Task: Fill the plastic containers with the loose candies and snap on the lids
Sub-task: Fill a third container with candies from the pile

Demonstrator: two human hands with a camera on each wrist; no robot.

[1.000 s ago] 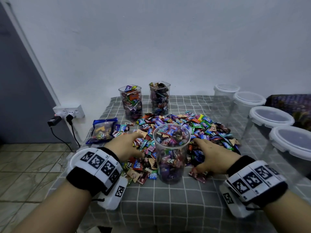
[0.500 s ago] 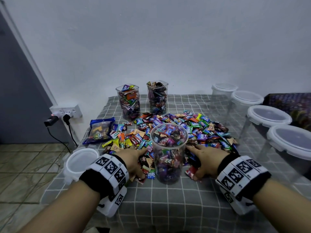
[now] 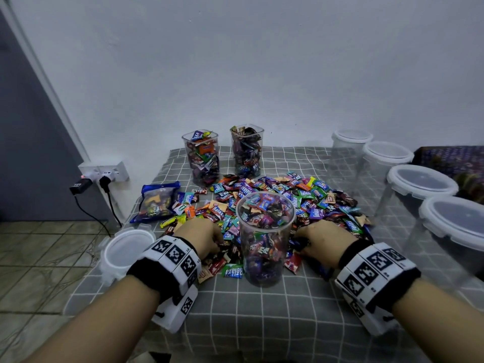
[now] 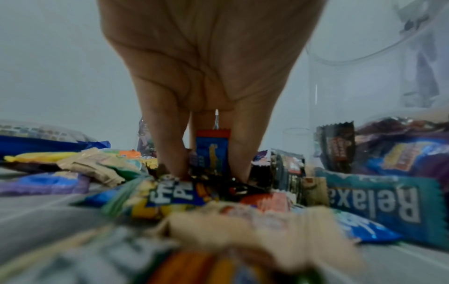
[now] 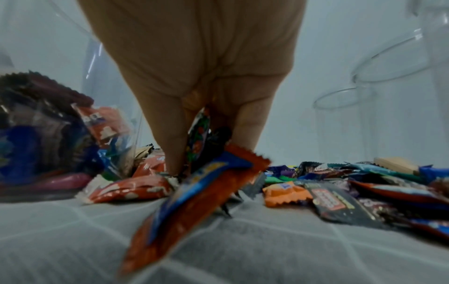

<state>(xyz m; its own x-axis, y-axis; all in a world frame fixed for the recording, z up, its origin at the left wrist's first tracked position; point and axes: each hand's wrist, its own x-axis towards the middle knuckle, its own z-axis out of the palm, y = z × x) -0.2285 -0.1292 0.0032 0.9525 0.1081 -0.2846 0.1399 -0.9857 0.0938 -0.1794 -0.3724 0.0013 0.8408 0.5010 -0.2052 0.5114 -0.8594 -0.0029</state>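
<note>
Clear plastic container point(image 3: 264, 239), round, lidless, upright on the grey checked tablecloth point(image 3: 262, 318) at the near edge of the loose candies point(image 3: 275, 197); filled close to the rim. Its likely lid point(image 3: 125, 254), white-rimmed, lies on the cloth at the table's left edge, well apart.

Two further containers point(image 3: 201, 158) stand full and unlidded behind the pile. Four empty lidded containers point(image 3: 421, 180) line the right side. One blue candy bag point(image 3: 157, 201) lies left of the pile.

Risks, as judged: the near container is nearly full, so another double handful may heap above the rim, spill wrappers and keep the lid from snapping shut. A wrist knocking the tall, light wall could tip it.

Left hand point(image 3: 200, 238): palm down in the pile just left of the container, fingers point(image 4: 170, 151) curled into the wrappers, pinching a blue-and-orange candy point(image 4: 212, 151) among others.

Right hand point(image 3: 323, 241): mirrored just right of the container, fingers closed on a bunch of candies, an orange-and-blue wrapper point(image 5: 194, 196) hanging from the grasp.
</note>
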